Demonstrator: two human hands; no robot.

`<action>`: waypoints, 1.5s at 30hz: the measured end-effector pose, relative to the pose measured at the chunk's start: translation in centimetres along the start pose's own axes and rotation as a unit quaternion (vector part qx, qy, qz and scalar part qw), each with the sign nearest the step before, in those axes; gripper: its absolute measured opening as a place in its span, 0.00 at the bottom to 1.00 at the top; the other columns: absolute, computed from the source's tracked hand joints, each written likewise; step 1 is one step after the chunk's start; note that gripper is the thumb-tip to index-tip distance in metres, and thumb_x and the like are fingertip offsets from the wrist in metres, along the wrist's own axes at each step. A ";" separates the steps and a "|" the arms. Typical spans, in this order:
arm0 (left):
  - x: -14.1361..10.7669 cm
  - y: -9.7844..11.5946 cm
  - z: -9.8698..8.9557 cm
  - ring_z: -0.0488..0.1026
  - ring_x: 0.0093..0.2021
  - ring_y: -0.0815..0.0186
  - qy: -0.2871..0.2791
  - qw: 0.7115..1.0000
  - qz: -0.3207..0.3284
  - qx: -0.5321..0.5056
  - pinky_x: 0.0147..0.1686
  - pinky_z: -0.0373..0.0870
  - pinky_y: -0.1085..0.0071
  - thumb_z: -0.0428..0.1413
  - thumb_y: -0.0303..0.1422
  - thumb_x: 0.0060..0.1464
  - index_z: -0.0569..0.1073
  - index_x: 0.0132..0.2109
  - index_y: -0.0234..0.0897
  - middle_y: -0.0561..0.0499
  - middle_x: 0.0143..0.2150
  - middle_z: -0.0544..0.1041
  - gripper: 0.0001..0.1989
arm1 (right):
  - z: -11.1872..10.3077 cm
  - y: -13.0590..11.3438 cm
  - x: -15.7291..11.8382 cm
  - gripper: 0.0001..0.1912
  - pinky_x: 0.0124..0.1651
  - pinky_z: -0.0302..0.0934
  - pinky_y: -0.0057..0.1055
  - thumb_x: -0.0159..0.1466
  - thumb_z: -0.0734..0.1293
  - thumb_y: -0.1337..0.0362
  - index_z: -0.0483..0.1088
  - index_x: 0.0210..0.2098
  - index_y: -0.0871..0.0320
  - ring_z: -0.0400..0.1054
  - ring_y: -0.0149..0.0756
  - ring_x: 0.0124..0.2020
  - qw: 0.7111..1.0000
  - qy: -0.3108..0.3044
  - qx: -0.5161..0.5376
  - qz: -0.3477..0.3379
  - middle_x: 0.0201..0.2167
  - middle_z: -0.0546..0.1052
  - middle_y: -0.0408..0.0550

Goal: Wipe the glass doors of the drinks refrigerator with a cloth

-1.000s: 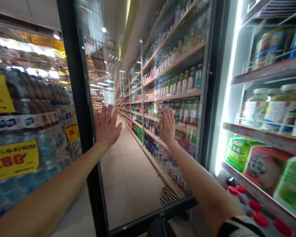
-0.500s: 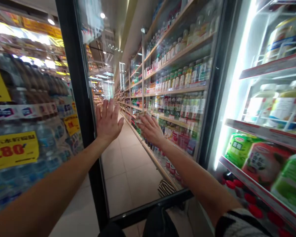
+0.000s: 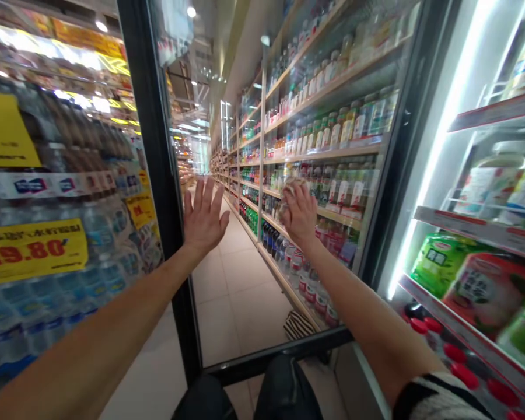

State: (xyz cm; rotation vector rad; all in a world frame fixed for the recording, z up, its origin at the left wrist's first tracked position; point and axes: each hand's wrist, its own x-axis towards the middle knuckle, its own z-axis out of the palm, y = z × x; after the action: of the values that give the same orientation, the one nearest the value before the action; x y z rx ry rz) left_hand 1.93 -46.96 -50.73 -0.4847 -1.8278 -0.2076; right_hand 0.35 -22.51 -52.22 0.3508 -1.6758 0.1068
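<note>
Before me stands an open glass cooler door (image 3: 240, 326) with a black frame. My left hand (image 3: 205, 217) lies flat against the glass near the left frame bar, its fingers spread, holding nothing. Farther right on the pane, my right hand (image 3: 301, 213) presses a crumpled beige cloth (image 3: 287, 198) to the glass. Part of the cloth is hidden under the fingers. Through the glass, or mirrored in it, show shelves of bottles and a tiled aisle.
To the right, the lit cooler shelves (image 3: 476, 230) hold bottles and a green drink pack (image 3: 437, 262). Stacked water bottles (image 3: 48, 297) with a yellow price sign (image 3: 30, 251) stand at left. Below are my knees (image 3: 284, 388) and the cooler's base.
My right hand has moved right across the glass with the cloth. My left hand stays spread on the pane. The whole view has shifted slightly.
</note>
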 end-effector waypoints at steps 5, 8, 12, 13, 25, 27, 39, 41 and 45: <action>-0.1 0.0 -0.1 0.35 0.68 0.58 -0.003 1.000 0.001 0.007 0.63 0.31 0.53 0.49 0.36 0.55 0.52 0.64 0.36 0.41 0.67 0.47 0.31 | -0.1 -1.3 -0.8 0.23 0.63 0.41 0.46 0.62 0.57 0.61 0.63 0.56 0.56 0.43 0.43 0.65 0.995 -0.036 0.029 -0.085 0.61 0.60 0.51; -0.2 0.1 -0.2 0.36 0.68 0.59 -0.009 1.000 0.001 0.015 0.63 0.31 0.54 0.49 0.35 0.54 0.52 0.63 0.35 0.41 0.67 0.48 0.31 | -0.2 -1.3 -1.9 0.21 0.64 0.36 0.46 0.62 0.58 0.62 0.64 0.54 0.53 0.45 0.40 0.65 0.983 -0.075 0.043 -0.162 0.60 0.62 0.48; -0.4 0.2 -0.2 0.36 0.68 0.60 -0.015 1.000 -0.008 0.009 0.63 0.32 0.54 0.48 0.36 0.55 0.53 0.63 0.36 0.42 0.67 0.49 0.30 | 0.0 0.1 -2.6 0.24 0.63 0.38 0.50 0.62 0.55 0.63 0.60 0.58 0.56 0.43 0.44 0.65 0.999 -0.011 0.008 0.037 0.62 0.58 0.53; -0.4 0.2 -0.2 0.36 0.68 0.60 -0.014 1.000 -0.011 0.006 0.63 0.32 0.54 0.48 0.37 0.55 0.53 0.63 0.36 0.43 0.67 0.48 0.30 | 0.0 0.3 -2.9 0.25 0.63 0.39 0.50 0.62 0.55 0.63 0.59 0.59 0.58 0.42 0.45 0.65 0.998 -0.005 0.003 0.064 0.62 0.57 0.54; -0.9 0.8 -0.3 0.36 0.67 0.58 -0.029 0.999 -0.031 0.030 0.63 0.32 0.51 0.48 0.35 0.55 0.52 0.64 0.34 0.41 0.67 0.48 0.30 | -1.0 2.8 -6.0 0.25 0.62 0.42 0.51 0.61 0.56 0.64 0.59 0.58 0.58 0.43 0.46 0.65 0.998 -0.019 -0.008 0.063 0.62 0.57 0.55; -1.0 0.7 -0.2 0.36 0.68 0.58 -0.025 0.999 -0.027 0.033 0.63 0.32 0.52 0.47 0.35 0.55 0.52 0.64 0.34 0.40 0.67 0.48 0.30 | -1.3 2.8 -7.0 0.23 0.63 0.41 0.48 0.61 0.57 0.64 0.62 0.56 0.54 0.46 0.43 0.64 0.996 -0.070 0.010 -0.047 0.61 0.60 0.52; -2.0 0.5 0.0 0.37 0.67 0.57 -0.007 0.999 -0.005 0.032 0.63 0.34 0.51 0.47 0.37 0.56 0.52 0.64 0.36 0.40 0.67 0.48 0.30 | -0.8 2.2 -10.8 0.24 0.62 0.44 0.49 0.60 0.59 0.67 0.62 0.56 0.54 0.47 0.44 0.64 0.996 -0.086 -0.002 -0.028 0.59 0.62 0.53; -2.6 0.5 0.1 0.37 0.67 0.56 -0.004 1.000 0.001 0.031 0.63 0.35 0.51 0.47 0.36 0.56 0.53 0.64 0.36 0.40 0.67 0.49 0.29 | -0.6 1.4 -11.1 0.23 0.63 0.43 0.48 0.60 0.59 0.68 0.63 0.55 0.51 0.48 0.41 0.64 0.993 -0.095 0.013 -0.066 0.58 0.64 0.50; -3.8 0.5 0.4 0.38 0.67 0.56 -0.004 1.000 0.008 0.028 0.63 0.37 0.50 0.47 0.36 0.56 0.52 0.64 0.36 0.39 0.66 0.49 0.29 | -0.2 1.4 -10.3 0.23 0.61 0.44 0.51 0.62 0.56 0.67 0.60 0.57 0.55 0.45 0.44 0.65 0.998 -0.028 -0.021 0.046 0.59 0.62 0.55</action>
State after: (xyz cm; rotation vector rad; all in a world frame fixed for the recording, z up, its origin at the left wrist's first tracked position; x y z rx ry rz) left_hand 2.76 -47.19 -54.50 -0.4612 -1.8312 -0.1437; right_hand 1.14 -19.46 -62.11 0.2477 -1.7473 0.1302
